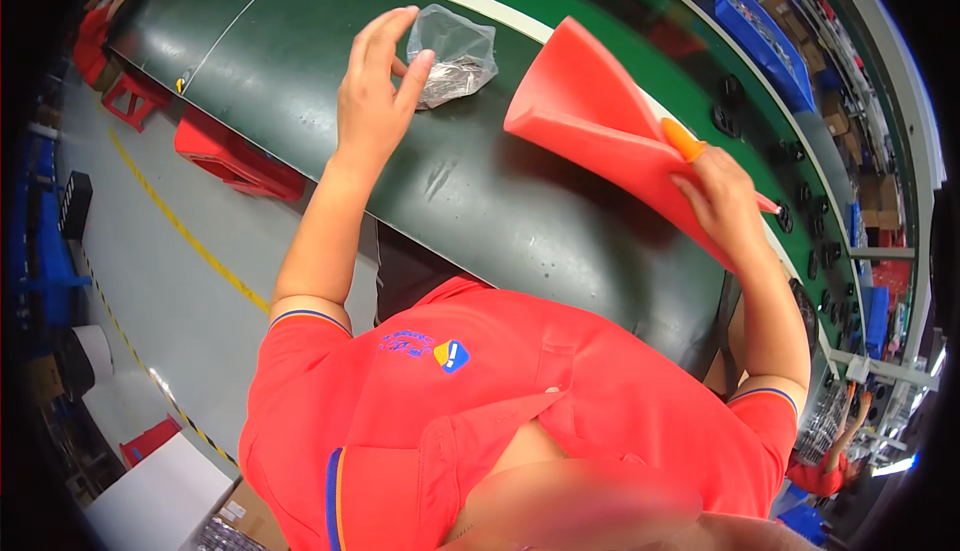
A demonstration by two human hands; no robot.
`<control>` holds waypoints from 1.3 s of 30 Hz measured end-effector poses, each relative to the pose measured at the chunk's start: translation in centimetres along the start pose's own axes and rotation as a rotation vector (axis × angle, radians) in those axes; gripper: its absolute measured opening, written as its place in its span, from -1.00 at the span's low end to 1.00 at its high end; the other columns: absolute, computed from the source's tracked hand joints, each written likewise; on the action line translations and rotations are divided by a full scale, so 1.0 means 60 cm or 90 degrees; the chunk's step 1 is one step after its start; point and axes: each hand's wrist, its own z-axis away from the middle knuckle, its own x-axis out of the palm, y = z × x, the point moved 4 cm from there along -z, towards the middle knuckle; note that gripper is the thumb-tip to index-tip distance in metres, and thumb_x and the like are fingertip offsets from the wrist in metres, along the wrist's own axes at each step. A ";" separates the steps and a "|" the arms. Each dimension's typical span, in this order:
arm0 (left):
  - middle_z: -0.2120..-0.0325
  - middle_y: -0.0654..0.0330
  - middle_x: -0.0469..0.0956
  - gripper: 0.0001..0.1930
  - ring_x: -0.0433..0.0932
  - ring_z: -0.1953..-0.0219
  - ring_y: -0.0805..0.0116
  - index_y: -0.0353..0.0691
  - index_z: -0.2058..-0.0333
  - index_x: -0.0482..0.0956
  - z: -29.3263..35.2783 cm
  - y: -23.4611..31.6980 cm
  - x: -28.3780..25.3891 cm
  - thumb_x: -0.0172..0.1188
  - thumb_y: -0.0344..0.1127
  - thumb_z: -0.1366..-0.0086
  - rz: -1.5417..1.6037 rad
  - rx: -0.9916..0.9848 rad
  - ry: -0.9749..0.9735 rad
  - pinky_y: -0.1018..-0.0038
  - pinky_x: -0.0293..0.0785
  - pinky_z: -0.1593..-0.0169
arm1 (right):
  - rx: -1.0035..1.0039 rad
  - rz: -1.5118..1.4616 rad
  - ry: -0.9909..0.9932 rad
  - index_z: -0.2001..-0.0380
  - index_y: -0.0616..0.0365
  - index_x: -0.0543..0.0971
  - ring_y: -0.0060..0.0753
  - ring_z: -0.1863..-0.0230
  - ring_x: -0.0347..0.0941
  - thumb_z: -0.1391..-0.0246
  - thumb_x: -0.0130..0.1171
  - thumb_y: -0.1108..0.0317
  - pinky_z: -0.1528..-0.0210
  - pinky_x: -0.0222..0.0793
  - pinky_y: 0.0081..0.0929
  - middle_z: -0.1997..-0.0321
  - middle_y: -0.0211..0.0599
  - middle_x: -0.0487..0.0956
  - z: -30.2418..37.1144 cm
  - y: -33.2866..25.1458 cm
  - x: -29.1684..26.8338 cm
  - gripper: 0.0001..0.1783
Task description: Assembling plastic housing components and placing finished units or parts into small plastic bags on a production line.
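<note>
My right hand (722, 201) grips a curled red sheet (590, 101) by its near right part, holding it up over the dark green table (470, 186). Something orange, like a finger cot (683, 139), covers a fingertip of that hand. At the table's far side rests a clear plastic bag (460, 36) with its mouth spread and thin silvery metal pieces (455, 78) inside. My left hand (380, 86) is at the bag's left side, fingers and thumb apart. The thumb overlaps the bag's edge; whether it presses on it I cannot tell.
Beyond the table's pale rim runs a green conveyor belt (735, 156) carrying black round parts (727, 121). A blue bin (765, 46) stands past it. Red stools (235, 156) are under the left table edge. Other people in red work at the far left, top right and lower right.
</note>
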 end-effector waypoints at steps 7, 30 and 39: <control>0.61 0.27 0.38 -0.39 0.38 0.54 0.42 -0.22 -0.19 0.18 0.004 -0.062 0.024 0.16 -0.19 -0.22 0.080 -0.264 -0.061 0.49 0.38 0.34 | -0.072 0.092 0.051 -0.12 0.16 0.41 -0.05 0.35 0.37 0.12 0.21 0.58 0.27 0.30 -0.26 0.39 -0.14 0.41 -0.077 -0.049 -0.078 -0.37; 0.53 0.26 0.42 -0.42 0.47 0.53 0.51 -0.16 -0.25 0.09 0.062 -0.031 0.065 0.07 -0.42 -0.29 0.444 -0.306 -0.154 0.57 0.42 0.39 | -0.181 0.351 -0.054 0.12 0.17 0.52 -0.24 0.30 0.41 0.13 0.17 0.54 0.24 0.34 -0.33 0.35 -0.28 0.46 -0.202 -0.121 -0.086 -0.60; 0.50 0.25 0.44 -0.40 0.49 0.51 0.47 -0.13 -0.26 0.07 0.071 -0.033 0.071 0.10 -0.38 -0.29 0.464 -0.315 -0.190 0.55 0.43 0.35 | -0.209 0.385 -0.080 0.13 0.20 0.51 -0.25 0.25 0.42 0.18 0.12 0.56 0.21 0.34 -0.35 0.32 -0.30 0.47 -0.216 -0.158 -0.095 -0.58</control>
